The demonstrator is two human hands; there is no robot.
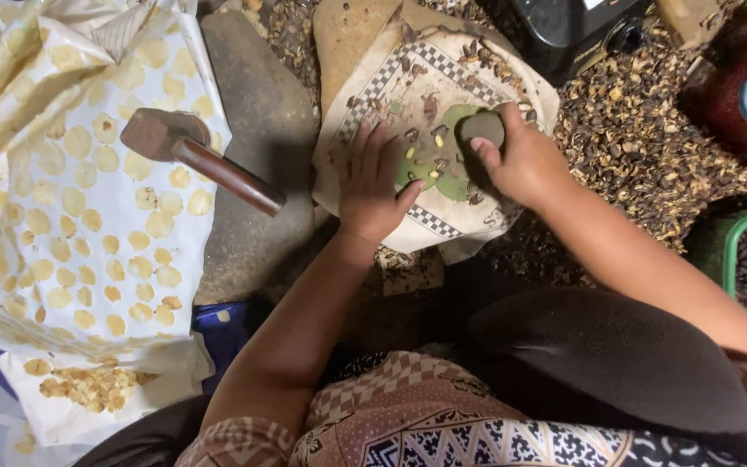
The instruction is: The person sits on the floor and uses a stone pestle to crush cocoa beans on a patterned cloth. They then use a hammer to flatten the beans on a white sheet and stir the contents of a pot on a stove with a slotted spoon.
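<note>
My right hand (520, 160) grips a dark rounded stone (482, 128) and holds it over a patterned cloth (373, 95) laid on a rock. My left hand (373, 186) rests flat on the cloth with its fingers spread, beside a green patch (456, 183) where several small kernels and shell bits (430, 151) lie. The stone sits at the right edge of that pile, just above it.
A wooden-handled hammer (196, 156) lies on a white sheet (10, 285) covered with flattened yellow discs. A grey flat rock (257, 130) lies between sheet and cloth. Dark shells (633, 130) litter the ground at right, near a black box (572, 26) and green basket (741, 259).
</note>
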